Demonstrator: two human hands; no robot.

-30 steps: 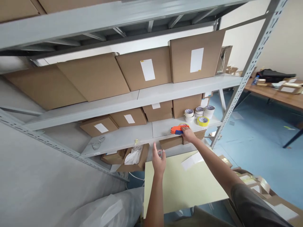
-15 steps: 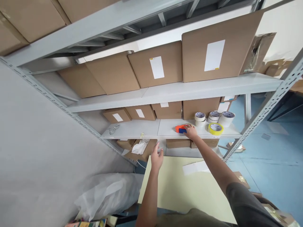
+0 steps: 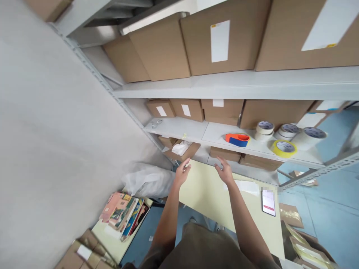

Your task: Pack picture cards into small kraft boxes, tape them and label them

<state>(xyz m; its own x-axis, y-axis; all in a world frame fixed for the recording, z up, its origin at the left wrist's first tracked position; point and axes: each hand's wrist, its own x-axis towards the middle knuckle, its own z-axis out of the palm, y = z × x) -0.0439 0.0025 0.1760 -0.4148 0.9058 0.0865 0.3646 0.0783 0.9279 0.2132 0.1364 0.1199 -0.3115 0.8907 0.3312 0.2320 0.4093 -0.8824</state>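
Observation:
Over the back edge of the pale yellow table [image 3: 204, 186], my left hand [image 3: 183, 172] is open with its fingers apart, holding nothing. My right hand [image 3: 224, 170] hovers to its right, also open and bare. An orange and blue tape dispenser [image 3: 238, 139] lies on the shelf [image 3: 196, 129] above my right hand. Beside it on the right are a yellow tape roll [image 3: 284, 147] and several white rolls [image 3: 310, 137]. On the table, white paper [image 3: 246, 186] and a phone [image 3: 268, 201] with a lit screen lie to the right of my right hand.
Cardboard boxes [image 3: 224, 110] line the shelves. An open box with white paper [image 3: 190, 150] sits low behind my left hand. At left are a translucent plastic bag [image 3: 151, 181] and a stack of books [image 3: 123, 215]. Cartons [image 3: 291, 215] lie on the floor at right.
My right hand has let go of the tape dispenser and moved down over the table. The dispenser stays on the shelf. The view has shifted, bringing in the phone and the book stack.

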